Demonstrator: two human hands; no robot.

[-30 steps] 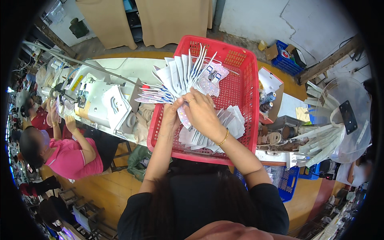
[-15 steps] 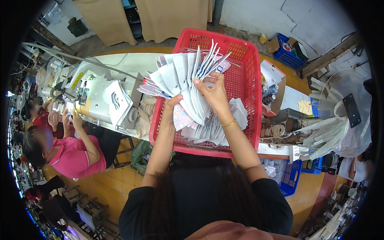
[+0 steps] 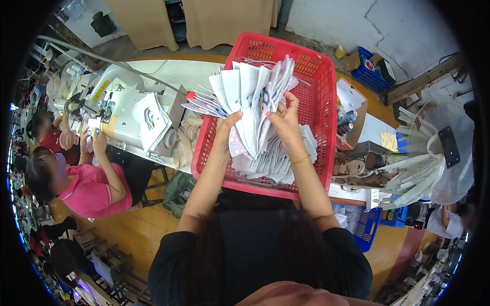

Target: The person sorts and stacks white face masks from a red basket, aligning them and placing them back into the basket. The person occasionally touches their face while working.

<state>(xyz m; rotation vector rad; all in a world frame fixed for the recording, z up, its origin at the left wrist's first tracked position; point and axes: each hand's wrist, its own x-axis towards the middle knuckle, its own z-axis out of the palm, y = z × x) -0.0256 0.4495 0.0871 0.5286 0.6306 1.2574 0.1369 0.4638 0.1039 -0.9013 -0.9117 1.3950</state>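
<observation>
Both hands hold a fanned bundle of fabric pieces (image 3: 247, 94), white on one side with a coloured print on the other, above a red plastic basket (image 3: 327, 148). My left hand (image 3: 224, 131) is closed on the bundle's left side, its thumb on the white face. On the right side, my right hand (image 3: 287, 121) pinches a group of pieces between thumb and fingers. Printed faces show at both edges of the fan. Below, more white pieces (image 3: 270, 166) lie stacked in the basket. Some fingers are hidden behind the bundle.
Left of the basket stands a sewing machine (image 3: 122, 120) with white cut pieces (image 3: 153, 122) on it. A person in a pink shirt (image 3: 92, 191) works there. Thread cones (image 3: 347, 117) and a hanging bunch of white strips (image 3: 423, 176) are at right. A blue crate (image 3: 366, 229) sits below.
The right-hand part of the fan has turned, so printed faces now show where white edges stood. The bundle and both hands have shifted slightly right in view.
</observation>
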